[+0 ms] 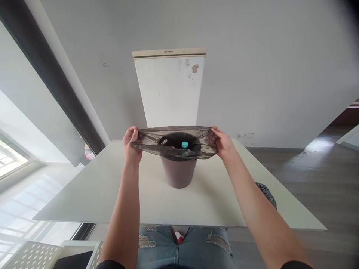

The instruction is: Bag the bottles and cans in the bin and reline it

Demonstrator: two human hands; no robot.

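Note:
A mauve trash can (179, 173) stands upright on the white table, lined with a thin black garbage bag (148, 148). My left hand (131, 144) pinches the bag's edge on the left, and my right hand (223, 142) grips it on the right. Between them the bag's mouth is stretched wide above the can's rim. Inside the can, a bottle with a turquoise cap (184, 144) shows, along with other items too covered to name.
The white table (84, 190) spreads around the can. On its right side, partly behind my right forearm, lies a dark bundle of plastic (267, 194). A white refrigerator (171, 89) stands beyond the far edge. A pale plastic basket (36, 256) is at lower left.

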